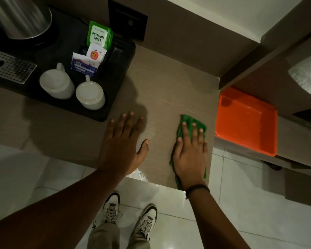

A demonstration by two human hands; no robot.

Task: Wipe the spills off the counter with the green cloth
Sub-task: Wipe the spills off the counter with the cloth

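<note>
Currently wiping: right hand [189, 155] lies flat, fingers spread, pressing the cloth [190, 123] onto the counter [169, 90]; a palm press, not a clenched grasp. Cloth shows beyond the fingertips and along both sides of the palm, near the counter's right front corner. Left hand [123, 142] rests open and empty just left of it, bracing.

A faint pale wet patch [149, 133] sits between the hands, beside the left thumb. Judgement: sweep the cloth left across it with even pressure, overlapping passes, and pull inward from the edge so nothing drips.

Black tray [115, 97], far left of the cloth: two upturned cups [57, 85] and sachets [97, 44] standing in a slot. Orange bin [246, 121], just right of the cloth and lower down, looks empty.
</note>
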